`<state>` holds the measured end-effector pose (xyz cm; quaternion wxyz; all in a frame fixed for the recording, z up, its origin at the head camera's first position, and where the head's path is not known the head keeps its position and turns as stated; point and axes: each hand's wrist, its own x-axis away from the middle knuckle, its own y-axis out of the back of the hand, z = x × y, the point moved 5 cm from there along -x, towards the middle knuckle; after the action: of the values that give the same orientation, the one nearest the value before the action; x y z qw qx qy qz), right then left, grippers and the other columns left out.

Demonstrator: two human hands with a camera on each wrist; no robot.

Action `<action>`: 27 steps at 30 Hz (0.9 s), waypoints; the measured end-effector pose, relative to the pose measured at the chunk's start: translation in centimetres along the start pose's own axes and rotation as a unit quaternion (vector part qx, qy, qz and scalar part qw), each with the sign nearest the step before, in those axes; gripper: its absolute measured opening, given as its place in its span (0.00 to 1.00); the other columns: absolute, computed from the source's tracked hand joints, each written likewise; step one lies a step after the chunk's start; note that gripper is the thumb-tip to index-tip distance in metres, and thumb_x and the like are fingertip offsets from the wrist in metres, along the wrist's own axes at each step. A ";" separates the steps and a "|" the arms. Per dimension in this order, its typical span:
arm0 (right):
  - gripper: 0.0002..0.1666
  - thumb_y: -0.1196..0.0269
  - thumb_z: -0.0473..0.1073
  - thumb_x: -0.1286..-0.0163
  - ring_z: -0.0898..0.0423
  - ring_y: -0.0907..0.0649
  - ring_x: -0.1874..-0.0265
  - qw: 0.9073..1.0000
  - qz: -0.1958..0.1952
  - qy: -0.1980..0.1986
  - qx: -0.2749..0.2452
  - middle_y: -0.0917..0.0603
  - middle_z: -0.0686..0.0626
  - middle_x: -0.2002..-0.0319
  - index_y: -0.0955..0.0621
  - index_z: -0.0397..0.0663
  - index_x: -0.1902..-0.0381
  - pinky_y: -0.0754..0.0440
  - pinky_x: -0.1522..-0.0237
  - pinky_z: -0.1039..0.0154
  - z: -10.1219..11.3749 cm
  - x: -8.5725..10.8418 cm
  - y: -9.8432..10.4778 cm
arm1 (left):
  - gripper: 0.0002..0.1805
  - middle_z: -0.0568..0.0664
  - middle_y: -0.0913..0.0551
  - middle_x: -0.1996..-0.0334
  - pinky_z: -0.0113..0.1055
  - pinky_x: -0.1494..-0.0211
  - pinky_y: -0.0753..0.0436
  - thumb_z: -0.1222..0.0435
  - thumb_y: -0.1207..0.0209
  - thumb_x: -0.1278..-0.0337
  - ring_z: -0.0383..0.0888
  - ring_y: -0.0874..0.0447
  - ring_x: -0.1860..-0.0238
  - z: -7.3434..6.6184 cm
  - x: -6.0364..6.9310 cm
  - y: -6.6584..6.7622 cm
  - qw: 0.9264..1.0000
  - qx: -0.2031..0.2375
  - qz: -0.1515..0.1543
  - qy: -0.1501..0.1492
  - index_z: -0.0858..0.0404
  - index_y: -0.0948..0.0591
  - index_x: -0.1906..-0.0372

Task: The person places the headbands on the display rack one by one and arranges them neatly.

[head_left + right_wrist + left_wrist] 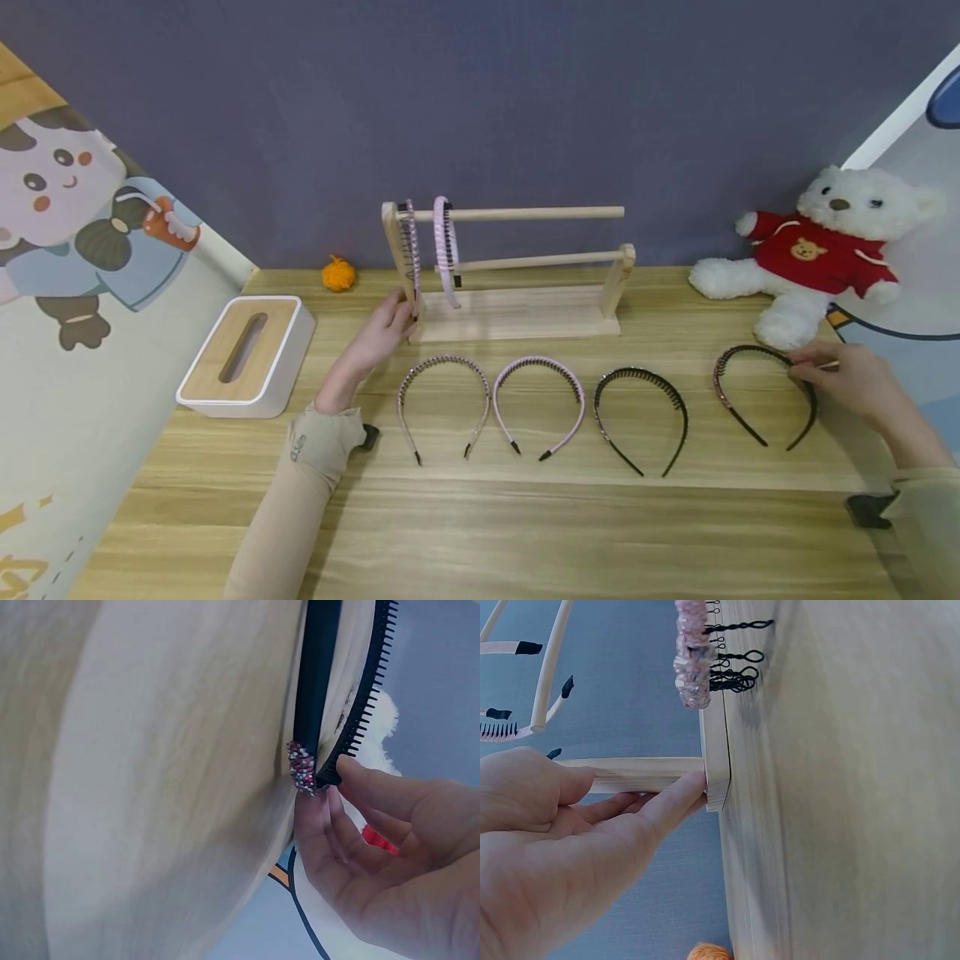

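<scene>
My left hand (384, 327) grips the left post of the wooden headband rack (517, 312), low down near its base; in the left wrist view the thumb and fingers lie around the post (645, 771). Two headbands hang on the rack's left side, a beaded one (411, 254) and a pink one (442, 250). At the right, my right hand (847, 375) pinches a black headband with glittery beads (723, 375) by its side, thumb against the toothed band in the right wrist view. In a row lie a beaded headband (444, 360), a pink headband (581, 408) and a black headband (684, 417).
A white tissue box with a wooden lid (296, 358) stands at the left. Behind it lies a small orange ball (339, 273). A white teddy bear in a red sweater (825, 254) sits at the back right, close to my right hand. A dark panel (517, 100) rises behind the table.
</scene>
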<state>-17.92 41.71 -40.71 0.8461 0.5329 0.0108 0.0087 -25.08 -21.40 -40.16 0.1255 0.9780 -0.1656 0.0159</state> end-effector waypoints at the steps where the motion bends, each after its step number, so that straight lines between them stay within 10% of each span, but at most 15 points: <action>1: 0.14 0.31 0.31 0.26 0.22 0.17 0.58 1.000 0.001 -0.002 -0.001 0.18 0.20 0.52 0.17 0.19 0.52 0.15 0.75 0.60 0.1 0.0 0.0 | 0.29 0.75 0.48 0.20 0.51 0.17 0.35 0.67 0.69 0.09 0.65 0.47 0.18 0.0 0.0 0.0 1.000 0.001 0.001 0.000 0.76 0.55 0.16; 10: 0.17 0.31 0.32 0.24 0.28 0.14 0.60 1.000 0.018 -0.022 0.005 0.13 0.27 0.62 0.19 0.17 0.50 0.20 0.72 0.64 1.0 0.1 0.4 | 0.29 0.75 0.46 0.20 0.51 0.17 0.34 0.67 0.69 0.09 0.65 0.45 0.19 0.1 -0.2 -0.1 1.000 -0.001 -0.002 0.000 0.76 0.53 0.16; 18: 0.13 0.33 0.30 0.23 0.77 0.26 0.70 1.000 0.004 0.019 -0.004 0.12 0.29 0.62 0.18 0.21 0.49 0.23 0.77 0.72 2.2 0.5 1.1 | 0.29 0.77 0.47 0.21 0.53 0.17 0.35 0.68 0.69 0.10 0.67 0.46 0.19 0.1 -0.2 -0.2 1.000 -0.002 -0.002 -0.004 0.78 0.54 0.17; 27: 0.12 0.32 0.26 0.27 0.42 0.12 0.67 0.999 -0.021 0.037 -0.010 0.14 0.26 0.60 0.17 0.21 0.50 0.23 0.79 0.73 3.5 0.5 1.6 | 0.30 0.77 0.50 0.20 0.53 0.17 0.35 0.68 0.69 0.10 0.67 0.47 0.18 0.2 -0.2 -0.1 1.000 -0.003 -0.003 0.000 0.78 0.56 0.17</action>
<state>-17.36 39.26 -37.71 0.8505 0.5232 0.0528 0.0111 -25.18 -21.30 -40.37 0.1289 0.9781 -0.1630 0.0153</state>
